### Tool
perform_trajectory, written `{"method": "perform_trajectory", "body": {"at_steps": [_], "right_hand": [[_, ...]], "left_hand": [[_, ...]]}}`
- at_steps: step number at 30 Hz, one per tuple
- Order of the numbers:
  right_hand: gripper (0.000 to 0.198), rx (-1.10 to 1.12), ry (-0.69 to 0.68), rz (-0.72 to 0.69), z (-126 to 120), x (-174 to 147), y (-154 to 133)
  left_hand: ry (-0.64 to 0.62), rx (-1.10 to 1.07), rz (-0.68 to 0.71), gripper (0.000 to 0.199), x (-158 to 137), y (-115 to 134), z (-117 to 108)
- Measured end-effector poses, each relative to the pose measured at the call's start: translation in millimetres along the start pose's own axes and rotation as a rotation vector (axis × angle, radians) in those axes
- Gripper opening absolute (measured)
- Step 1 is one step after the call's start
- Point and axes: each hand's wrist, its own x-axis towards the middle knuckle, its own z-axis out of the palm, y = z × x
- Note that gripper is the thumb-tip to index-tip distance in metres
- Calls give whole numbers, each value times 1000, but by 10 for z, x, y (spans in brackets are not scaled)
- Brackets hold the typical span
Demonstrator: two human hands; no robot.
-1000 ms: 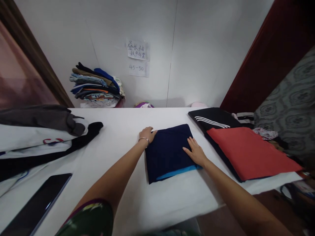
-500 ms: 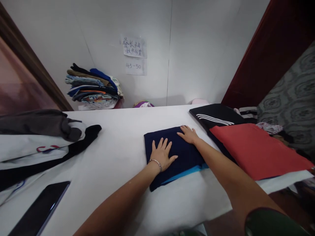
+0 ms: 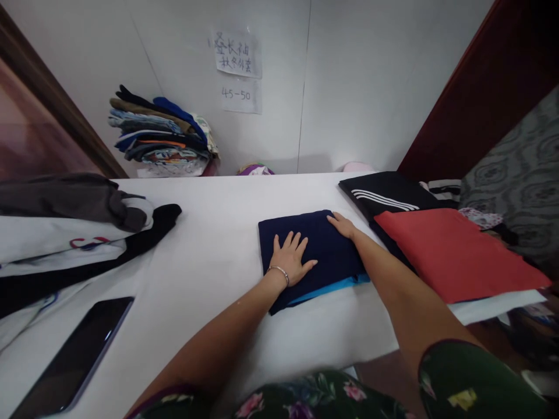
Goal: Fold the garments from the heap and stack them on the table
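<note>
A folded navy blue garment lies on the white table, with a bright blue layer showing along its near edge. My left hand, with a bracelet at the wrist, rests flat on the left part of the garment, fingers spread. At the far right corner, my right hand touches the garment's edge; its fingers are stretched out and only partly visible. Just to the right, a folded red garment overlaps a black garment with white stripes.
Dark grey, white and black clothes are heaped on the left of the white table. A phone lies near the front left. Against the wall stands a pile of folded clothes, beside handwritten paper signs.
My right hand has slid to the right, off the garment's top toward its far right corner. The left hand keeps its place on the garment. The view has tilted slightly down.
</note>
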Motion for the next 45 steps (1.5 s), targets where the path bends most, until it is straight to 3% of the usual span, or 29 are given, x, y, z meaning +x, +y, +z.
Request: {"method": "perform_trajectory", "body": {"at_steps": [5, 9, 11, 14, 18, 21, 25, 28, 33, 36, 40, 45], "right_hand": [[82, 103, -11, -30, -102, -338, 133], [77, 233, 19, -39, -191, -762, 292], [75, 362, 45, -6, -218, -960, 335], [73, 564, 48, 84, -219, -1178, 340], [69, 720, 81, 154, -177, -1289, 275], [56, 809, 69, 120, -129, -1307, 189], [51, 925, 35, 39, 27, -1377, 10], [56, 914, 66, -75, 254, -1440, -161], [64, 555, 245, -213, 587, -1458, -391], [65, 434, 274, -220, 626, -1460, -418], [68, 439, 271, -161, 612, -1512, -364], [77, 499, 323, -16, 640, -1576, -328]], "left_hand": [[38, -87, 3, 67, -39, -22, -42], [159, -230, -41, 49, -63, -76, -89], [255, -302, -136, 43, -75, -157, -116], [339, -423, -385, 49, -119, -346, -152], [221, -721, -683, 71, -228, -547, -172], [179, -916, -769, 78, -290, -568, -183], [218, -1108, -736, 65, -301, -674, -279], [282, -1083, -727, 68, -344, -968, -399], [229, -1016, -784, 68, -569, -1409, -393], [265, -905, -785, 69, -676, -1438, -273], [327, -807, -765, 64, -809, -1360, -196], [262, -913, -489, 78, -1208, -1252, -244]]}}
